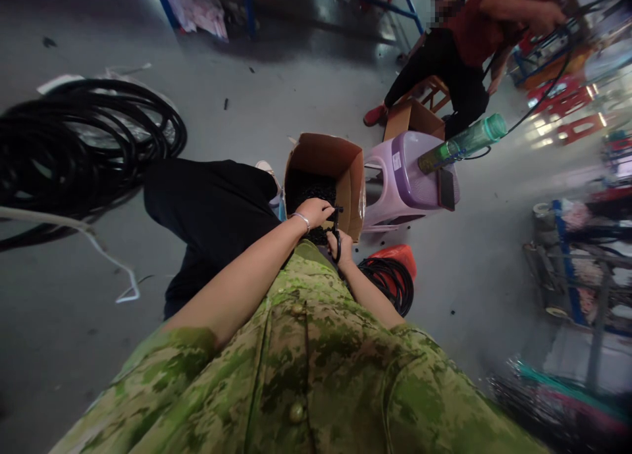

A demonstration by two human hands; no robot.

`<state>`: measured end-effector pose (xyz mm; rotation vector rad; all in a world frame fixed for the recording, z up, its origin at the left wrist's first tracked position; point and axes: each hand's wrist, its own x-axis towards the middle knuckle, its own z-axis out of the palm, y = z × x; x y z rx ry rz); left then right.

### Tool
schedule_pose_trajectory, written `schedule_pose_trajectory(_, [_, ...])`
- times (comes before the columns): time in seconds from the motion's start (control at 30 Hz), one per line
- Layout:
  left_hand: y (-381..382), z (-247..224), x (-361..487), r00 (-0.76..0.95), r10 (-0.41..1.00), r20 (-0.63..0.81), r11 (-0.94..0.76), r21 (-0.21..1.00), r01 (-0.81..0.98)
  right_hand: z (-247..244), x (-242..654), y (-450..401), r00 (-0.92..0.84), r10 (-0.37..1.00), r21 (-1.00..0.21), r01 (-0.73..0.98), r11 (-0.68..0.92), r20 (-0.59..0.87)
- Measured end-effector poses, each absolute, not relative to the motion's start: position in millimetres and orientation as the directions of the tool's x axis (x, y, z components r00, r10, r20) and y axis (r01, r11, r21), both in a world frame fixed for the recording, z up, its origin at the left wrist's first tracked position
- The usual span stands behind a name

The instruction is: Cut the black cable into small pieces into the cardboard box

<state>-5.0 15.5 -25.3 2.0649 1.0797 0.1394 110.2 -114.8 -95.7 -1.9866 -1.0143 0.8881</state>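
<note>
Here's the left hand [316, 211] over an open carton [351, 171], right hand [345, 246] gripping a black looped tool [338, 249], purple stool [411, 168] just right!

Black pieces [316, 189] lie in the brown cardboard box [351, 194], a black loop [338, 249] at its near edge. Right of the box, a lilac stool [409, 177] with a purple band bears a green bottle [461, 145]; left, black coils [74, 158]; below, a green-and-brown camouflage shirt [296, 362].

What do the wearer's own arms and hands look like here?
The left hand and right hand are ungloved. A thin, pale bracelet circles the left wrist. Short sleeves in green-and-brown camouflage leave both forearms bare.
</note>
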Motion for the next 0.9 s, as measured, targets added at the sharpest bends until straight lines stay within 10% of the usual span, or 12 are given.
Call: schedule_pose_trajectory(0.9, [13.4, -19.8, -6.7, 0.677, 0.691, -0.252, -0.375, 0.676, 0.635, -60.9, 119.8, -106.4, 0.302, 0.794, -0.821, 0.06, -0.568, -0.527])
